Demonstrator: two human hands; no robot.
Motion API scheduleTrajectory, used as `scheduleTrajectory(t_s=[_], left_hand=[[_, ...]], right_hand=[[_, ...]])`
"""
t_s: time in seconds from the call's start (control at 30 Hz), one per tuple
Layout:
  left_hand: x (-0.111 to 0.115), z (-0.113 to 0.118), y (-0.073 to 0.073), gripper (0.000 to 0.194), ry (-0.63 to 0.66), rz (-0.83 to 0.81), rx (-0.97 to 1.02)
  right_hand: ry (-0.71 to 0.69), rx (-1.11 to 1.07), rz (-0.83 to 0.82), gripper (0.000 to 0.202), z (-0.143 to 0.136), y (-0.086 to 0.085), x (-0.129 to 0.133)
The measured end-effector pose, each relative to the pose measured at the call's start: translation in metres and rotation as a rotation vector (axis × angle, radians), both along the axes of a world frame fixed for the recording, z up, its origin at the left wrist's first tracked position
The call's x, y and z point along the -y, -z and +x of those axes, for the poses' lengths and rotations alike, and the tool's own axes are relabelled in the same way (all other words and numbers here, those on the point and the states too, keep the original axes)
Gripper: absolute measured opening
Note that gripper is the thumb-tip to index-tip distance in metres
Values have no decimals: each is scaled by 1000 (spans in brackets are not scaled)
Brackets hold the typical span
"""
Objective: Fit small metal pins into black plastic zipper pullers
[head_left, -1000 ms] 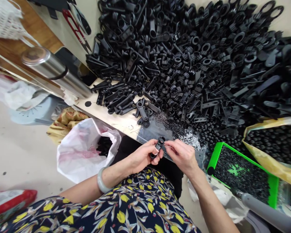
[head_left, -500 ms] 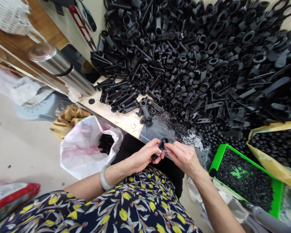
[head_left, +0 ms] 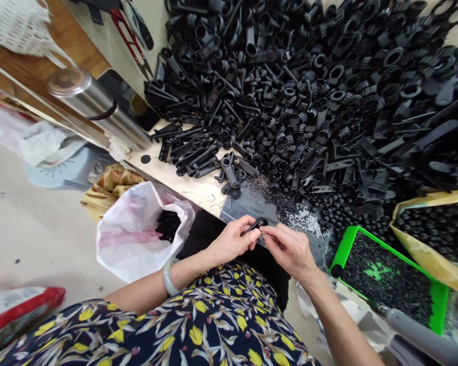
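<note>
Just off the table's front edge, my left hand (head_left: 232,240) is closed around a black plastic part (head_left: 261,222) with a rounded ring end that sticks out past the thumb and fingers. My right hand (head_left: 290,249) meets it from the right, thumb and forefinger pinched at the part's side. A thin metal pin lies at those fingertips, mostly hidden now. Close beyond the hands, silvery pins (head_left: 307,221) lie heaped on a grey mat (head_left: 248,206), beside small dark springs or screws (head_left: 257,185) and tiny black pieces (head_left: 282,203).
A large pile of black plastic parts (head_left: 275,96) covers the table. On the left stand a steel flask (head_left: 99,109), a phone (head_left: 127,99) and red-handled snips (head_left: 130,40). A white bag (head_left: 125,239) hangs below the edge. Right are a green tray (head_left: 341,249) and a grey-handled tool (head_left: 423,330).
The black part has turned in my left hand, so its ring end now points up and right. My right fingertips have closed in on it, and the pin shows less.
</note>
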State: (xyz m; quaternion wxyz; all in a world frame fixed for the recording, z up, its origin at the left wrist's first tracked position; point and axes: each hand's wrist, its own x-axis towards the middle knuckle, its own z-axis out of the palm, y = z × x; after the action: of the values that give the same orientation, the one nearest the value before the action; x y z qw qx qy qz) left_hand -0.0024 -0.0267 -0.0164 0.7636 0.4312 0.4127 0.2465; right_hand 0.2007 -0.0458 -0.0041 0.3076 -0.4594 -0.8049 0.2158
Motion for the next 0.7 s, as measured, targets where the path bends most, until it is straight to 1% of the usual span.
scheduleTrajectory(t_s=[0.13,0.27,0.37,0.43,0.57,0.7], left_hand=[[-3,0,-3,44,-15,-5,22],[-4,0,-3,46,-27,-11,43],[-3,-1,0,45,-37,-8,54],[-3,-2,2,44,-48,-10,44],[-2,-2,2,41,-58,-13,29],[-1,-2,1,38,-65,-21,32]], right_hand=[[48,-8,-76,24,5,-8,2],[83,48,-66,25,8,-16,5],[126,151,-80,25,5,-24,11],[147,277,-71,25,2,-27,15],[172,519,-1,28,-6,-23,22],[167,593,39,28,-8,-16,23]])
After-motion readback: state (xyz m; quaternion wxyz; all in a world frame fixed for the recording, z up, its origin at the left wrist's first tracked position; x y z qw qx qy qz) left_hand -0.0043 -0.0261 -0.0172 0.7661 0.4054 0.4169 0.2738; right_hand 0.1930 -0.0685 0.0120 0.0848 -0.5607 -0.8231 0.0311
